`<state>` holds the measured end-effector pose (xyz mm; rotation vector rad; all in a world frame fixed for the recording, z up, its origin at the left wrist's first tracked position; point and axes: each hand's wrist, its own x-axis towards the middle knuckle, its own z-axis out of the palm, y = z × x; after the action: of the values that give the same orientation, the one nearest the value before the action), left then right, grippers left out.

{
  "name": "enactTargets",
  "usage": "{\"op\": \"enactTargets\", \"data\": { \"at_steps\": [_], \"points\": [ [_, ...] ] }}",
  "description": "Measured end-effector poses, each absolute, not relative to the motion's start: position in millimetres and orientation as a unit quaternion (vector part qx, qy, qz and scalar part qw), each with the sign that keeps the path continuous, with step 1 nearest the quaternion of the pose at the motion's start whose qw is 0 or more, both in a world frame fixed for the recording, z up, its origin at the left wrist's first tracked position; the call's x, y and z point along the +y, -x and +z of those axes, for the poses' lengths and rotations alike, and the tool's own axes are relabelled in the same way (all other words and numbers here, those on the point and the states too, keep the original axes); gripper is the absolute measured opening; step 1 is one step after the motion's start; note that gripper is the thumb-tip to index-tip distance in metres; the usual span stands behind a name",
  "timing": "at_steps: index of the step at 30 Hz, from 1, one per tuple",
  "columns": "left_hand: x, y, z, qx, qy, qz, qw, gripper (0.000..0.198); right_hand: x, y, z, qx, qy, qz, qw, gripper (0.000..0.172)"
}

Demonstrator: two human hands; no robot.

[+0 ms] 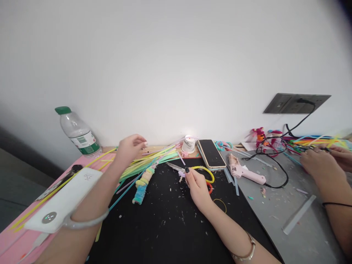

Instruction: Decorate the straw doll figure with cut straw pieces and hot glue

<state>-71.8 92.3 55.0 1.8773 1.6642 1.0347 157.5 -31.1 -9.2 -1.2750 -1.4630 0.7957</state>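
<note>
My left hand [130, 149] is raised over the far end of a bundle of pastel pipe cleaners [148, 158]. Its fingers are loosely bent, and I see nothing held in them. Thumb and fingertips of my right hand [198, 189] pinch a small lilac piece of pipe cleaner [182, 173] above the black mat [165, 231]. Right beside that hand lie scissors [210, 173] with a yellow handle, partly covered by the fingers and the lilac piece. Between my hands rests a figure wrapped in yellow, cream and blue pipe cleaner [143, 185].
A phone [211, 154], a small white cup [189, 144] and a pink glue gun [243, 171] with a black cord lie toward the wall. At left are a plastic bottle [79, 132] and white power bank [64, 200]. Another person's hands [321, 163] work at right.
</note>
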Motion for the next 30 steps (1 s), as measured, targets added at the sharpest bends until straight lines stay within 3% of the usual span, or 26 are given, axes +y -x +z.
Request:
{"op": "enactTargets", "data": {
  "at_steps": [3,7,10,15,20,27,30],
  "points": [
    [52.0,39.3,51.3,0.488,-0.744,0.361,0.279,0.015,-30.8,-157.5,-10.0,-0.609,0.526,0.322,0.498,0.037],
    [16.2,17.2,31.3,0.386,-0.862,0.239,0.226,0.020,-31.1,-157.0,-7.2,-0.628,0.524,0.305,0.488,0.037],
    [8.8,14.2,16.1,0.389,-0.878,0.189,0.206,0.025,-31.5,-156.6,-4.2,-0.640,0.522,0.295,0.481,0.037],
    [14.9,21.3,23.2,0.406,-0.850,0.219,0.254,0.027,-31.7,-156.3,-3.6,-0.641,0.522,0.292,0.480,0.037],
    [45.9,25.5,64.5,0.512,-0.747,0.329,0.269,0.018,-31.3,-156.9,-8.4,-0.621,0.533,0.298,0.491,0.038],
    [82.8,-4.0,89.3,0.454,-0.488,0.691,0.279,0.023,-31.0,-157.0,-11.6,-0.609,0.527,0.315,0.502,0.038],
    [72.1,-22.4,74.5,0.426,-0.523,0.651,0.347,0.018,-30.7,-156.9,-13.5,-0.612,0.521,0.308,0.510,0.037]
  ]
}}
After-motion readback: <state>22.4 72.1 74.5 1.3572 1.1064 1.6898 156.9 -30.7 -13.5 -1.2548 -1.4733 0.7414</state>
